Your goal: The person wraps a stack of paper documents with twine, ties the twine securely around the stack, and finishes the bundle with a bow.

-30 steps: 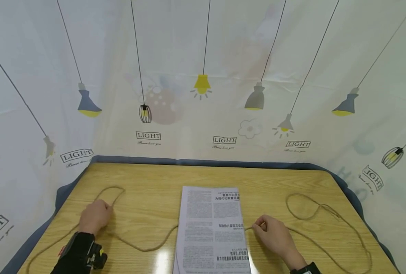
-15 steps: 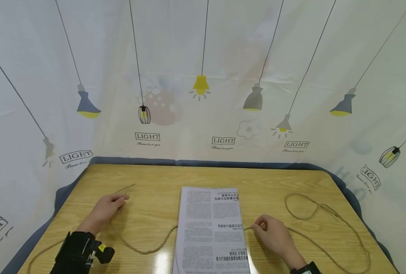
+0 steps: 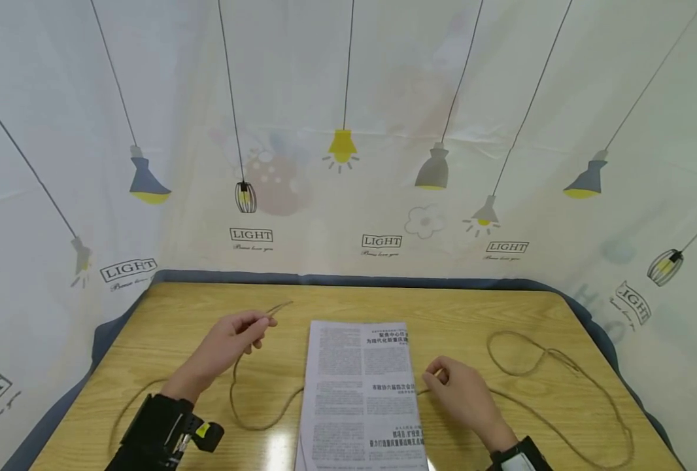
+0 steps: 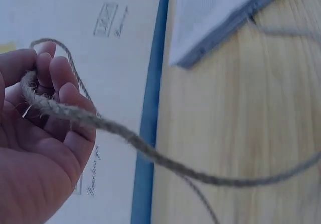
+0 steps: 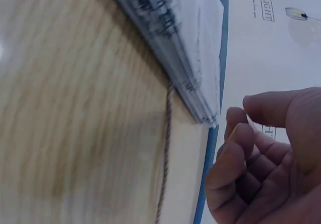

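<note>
My left hand (image 3: 231, 343) pinches a brown twine rope (image 4: 110, 126) between thumb and fingers, above the table left of a stack of folded newspapers (image 3: 360, 392). A bight of the rope sticks out past the fingertips, and a length hangs down and runs under the stack. To the right of the papers hovers my right hand (image 3: 463, 399), its fingers loosely curled with nothing between them in the right wrist view. Below it the rope (image 5: 166, 148) comes out from under the stack and lies on the wood. The part beneath the papers is hidden.
The wooden table (image 3: 460, 314) has a blue border (image 3: 384, 281) at its back edge. Rope in loose loops (image 3: 595, 386) spreads over the right side. A pale curtain (image 3: 301, 85) printed with lamps hangs behind and at both sides.
My left hand has lifted the rope from the left side and carried it rightward and forward, towards the newspapers. The right hand has shifted only slightly up and left.
</note>
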Motion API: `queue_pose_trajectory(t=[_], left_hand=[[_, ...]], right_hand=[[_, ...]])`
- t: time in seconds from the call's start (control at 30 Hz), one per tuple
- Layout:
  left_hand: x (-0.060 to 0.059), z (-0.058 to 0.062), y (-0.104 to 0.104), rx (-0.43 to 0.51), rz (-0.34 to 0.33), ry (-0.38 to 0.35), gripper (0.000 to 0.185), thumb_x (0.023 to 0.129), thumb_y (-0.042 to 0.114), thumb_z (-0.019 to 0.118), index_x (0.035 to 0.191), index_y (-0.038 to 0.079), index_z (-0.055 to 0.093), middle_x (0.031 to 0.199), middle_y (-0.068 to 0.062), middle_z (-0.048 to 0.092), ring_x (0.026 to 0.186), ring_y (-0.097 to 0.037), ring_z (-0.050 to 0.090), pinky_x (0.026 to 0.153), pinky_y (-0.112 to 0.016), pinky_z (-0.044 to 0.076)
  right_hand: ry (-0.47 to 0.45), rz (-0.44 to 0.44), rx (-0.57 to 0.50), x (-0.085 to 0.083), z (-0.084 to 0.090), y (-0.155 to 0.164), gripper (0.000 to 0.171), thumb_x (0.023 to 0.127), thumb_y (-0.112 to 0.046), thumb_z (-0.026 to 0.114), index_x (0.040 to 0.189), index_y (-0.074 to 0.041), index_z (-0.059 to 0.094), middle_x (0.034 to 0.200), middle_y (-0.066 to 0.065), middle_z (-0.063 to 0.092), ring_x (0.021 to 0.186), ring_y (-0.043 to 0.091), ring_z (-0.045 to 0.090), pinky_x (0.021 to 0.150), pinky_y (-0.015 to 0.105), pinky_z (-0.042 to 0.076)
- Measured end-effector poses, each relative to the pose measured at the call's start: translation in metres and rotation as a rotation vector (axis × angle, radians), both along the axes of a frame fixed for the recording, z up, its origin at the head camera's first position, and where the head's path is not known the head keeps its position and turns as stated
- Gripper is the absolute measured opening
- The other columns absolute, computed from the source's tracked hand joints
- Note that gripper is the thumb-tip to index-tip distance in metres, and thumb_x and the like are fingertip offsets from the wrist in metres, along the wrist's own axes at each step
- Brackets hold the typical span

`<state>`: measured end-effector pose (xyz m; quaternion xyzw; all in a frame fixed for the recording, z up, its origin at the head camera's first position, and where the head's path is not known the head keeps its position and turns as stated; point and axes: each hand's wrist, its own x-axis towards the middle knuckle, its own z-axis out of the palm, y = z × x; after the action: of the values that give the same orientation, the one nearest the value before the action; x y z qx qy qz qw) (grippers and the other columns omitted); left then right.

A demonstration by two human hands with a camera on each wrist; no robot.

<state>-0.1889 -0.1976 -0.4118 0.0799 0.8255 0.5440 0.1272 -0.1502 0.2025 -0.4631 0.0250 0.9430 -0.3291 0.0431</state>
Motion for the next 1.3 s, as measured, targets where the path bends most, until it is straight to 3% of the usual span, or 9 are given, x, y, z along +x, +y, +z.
queue_pose_trajectory(t=[0.2, 0.4, 0.6, 0.7, 0.8, 0.97, 1.13, 1.2, 1.3], left_hand=[[0.002, 0.009, 0.033, 0.034, -0.128, 0.026, 0.038, 0.102, 0.038, 0.048, 0.122, 0.009, 0.063, 0.096, -0.006, 0.059, 0.084, -0.018, 0.055, 0.07, -0.028, 0.048], [0.004, 0.013, 0.062, 0.029, -0.234, 0.095, 0.033, 0.103, 0.036, 0.046, 0.117, 0.014, 0.067, 0.099, -0.006, 0.062, 0.079, -0.019, 0.055, 0.066, -0.027, 0.046], [0.004, 0.016, 0.083, 0.047, -0.309, 0.129, 0.03, 0.103, 0.036, 0.047, 0.113, 0.018, 0.068, 0.092, -0.004, 0.063, 0.074, -0.014, 0.055, 0.063, -0.029, 0.046], [0.005, 0.016, 0.087, 0.063, -0.327, 0.135, 0.031, 0.103, 0.034, 0.047, 0.115, 0.014, 0.068, 0.093, -0.007, 0.062, 0.074, -0.013, 0.055, 0.063, -0.03, 0.047], [0.005, 0.016, 0.088, 0.06, -0.325, 0.128, 0.031, 0.104, 0.033, 0.046, 0.115, 0.014, 0.068, 0.094, -0.007, 0.061, 0.076, -0.015, 0.056, 0.064, -0.03, 0.047], [0.004, 0.016, 0.085, 0.028, -0.287, 0.111, 0.03, 0.104, 0.035, 0.045, 0.114, 0.018, 0.068, 0.095, -0.003, 0.06, 0.08, -0.017, 0.056, 0.065, -0.029, 0.045], [0.003, 0.015, 0.081, 0.027, -0.262, 0.104, 0.03, 0.104, 0.034, 0.045, 0.114, 0.017, 0.068, 0.093, -0.003, 0.059, 0.081, -0.02, 0.055, 0.065, -0.028, 0.044], [0.003, 0.015, 0.081, 0.029, -0.254, 0.111, 0.03, 0.104, 0.034, 0.046, 0.114, 0.017, 0.068, 0.094, -0.003, 0.06, 0.084, -0.024, 0.056, 0.066, -0.028, 0.045], [0.002, 0.015, 0.081, 0.018, -0.234, 0.136, 0.03, 0.104, 0.034, 0.046, 0.114, 0.016, 0.067, 0.096, -0.004, 0.061, 0.084, -0.024, 0.056, 0.069, -0.027, 0.046]], right_hand=[[0.032, 0.121, -0.092, -0.008, 0.011, -0.024, 0.007, 0.093, -0.024, 0.066, 0.096, -0.019, 0.07, 0.072, -0.005, 0.06, 0.061, 0.01, 0.051, 0.052, 0.023, 0.039], [0.059, 0.258, -0.171, -0.022, 0.018, -0.051, 0.029, 0.093, -0.027, 0.067, 0.118, -0.013, 0.067, 0.083, -0.003, 0.062, 0.066, 0.011, 0.054, 0.057, 0.023, 0.043], [0.004, 0.364, -0.47, -0.035, 0.013, -0.074, 0.051, 0.096, -0.03, 0.063, 0.144, -0.027, 0.045, 0.121, 0.01, 0.056, 0.091, 0.018, 0.057, 0.073, 0.027, 0.049], [-0.01, 0.411, -0.604, -0.038, 0.009, -0.081, 0.041, 0.098, -0.027, 0.059, 0.139, -0.025, 0.051, 0.134, 0.01, 0.051, 0.108, 0.023, 0.056, 0.085, 0.031, 0.049], [-0.013, 0.407, -0.664, -0.037, 0.007, -0.082, 0.025, 0.101, -0.03, 0.054, 0.12, -0.015, 0.06, 0.135, 0.008, 0.055, 0.119, 0.022, 0.055, 0.096, 0.036, 0.047], [-0.008, 0.354, -0.776, -0.033, 0.014, -0.068, 0.032, 0.103, -0.036, 0.046, 0.108, -0.005, 0.054, 0.115, 0.011, 0.067, 0.112, 0.016, 0.062, 0.104, 0.038, 0.045], [0.05, 0.362, -0.847, -0.035, 0.029, -0.042, 0.031, 0.104, -0.029, 0.047, 0.114, 0.0, 0.053, 0.074, 0.001, 0.061, 0.071, 0.013, 0.067, 0.081, 0.034, 0.056], [0.06, 0.353, -0.816, -0.036, 0.037, -0.03, 0.031, 0.104, -0.028, 0.048, 0.115, 0.0, 0.054, 0.07, -0.002, 0.054, 0.059, 0.011, 0.06, 0.066, 0.031, 0.057], [0.082, 0.325, -0.673, -0.038, 0.05, -0.011, 0.032, 0.102, -0.028, 0.051, 0.116, -0.001, 0.058, 0.075, 0.001, 0.051, 0.052, 0.007, 0.05, 0.052, 0.027, 0.05]])
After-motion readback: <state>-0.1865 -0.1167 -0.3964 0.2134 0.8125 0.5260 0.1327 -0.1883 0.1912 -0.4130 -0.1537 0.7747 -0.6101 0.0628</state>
